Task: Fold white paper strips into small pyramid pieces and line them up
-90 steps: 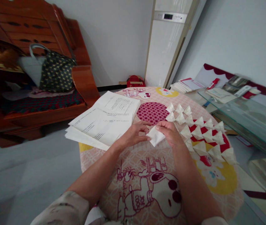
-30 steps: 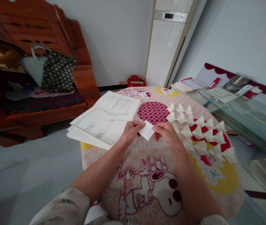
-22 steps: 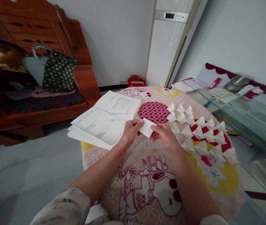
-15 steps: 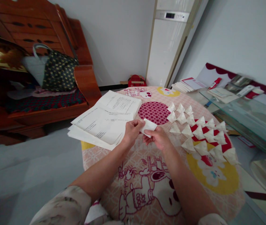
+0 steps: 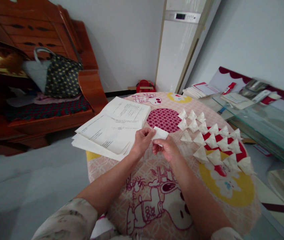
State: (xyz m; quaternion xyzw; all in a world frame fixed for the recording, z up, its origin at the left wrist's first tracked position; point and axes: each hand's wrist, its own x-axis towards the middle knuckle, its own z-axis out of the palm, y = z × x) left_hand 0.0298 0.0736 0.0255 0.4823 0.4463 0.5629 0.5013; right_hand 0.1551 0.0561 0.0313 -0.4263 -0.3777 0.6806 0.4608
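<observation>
A: What is between the hands?
B: A small white paper (image 5: 160,132), folded, held over the middle of the surface (image 5: 98,170). The left hand (image 5: 142,140) is nearly closed, pinching its left side between thumb and fingers.
A: And the right hand (image 5: 166,147)?
B: Mostly closed as well. Its thumb lies on the paper's lower edge, with the fingers curled below.
A: What is the surface like?
B: Round and pink, patterned all over, with a dog print (image 5: 178,213) on the near side and a dark pink circle (image 5: 164,119) further back.
A: Anything lying on it?
B: Printed sheets (image 5: 109,128) at the left, fanned and overhanging the edge. At the right, rows of pale pointed pieces (image 5: 214,143), some over a red patch (image 5: 240,146).
A: And the room?
B: Grey floor (image 5: 41,186), pale wall (image 5: 129,43). On the left, a reddish wooden seat (image 5: 90,81) with a dark patterned bag (image 5: 63,75) on it. Beyond the surface stands a tall white unit (image 5: 177,50) with a small display (image 5: 181,16).
A: To the right?
B: A glass shelf (image 5: 262,121), with a red tube (image 5: 229,88) and a metal bowl (image 5: 254,87) near its far edge.
</observation>
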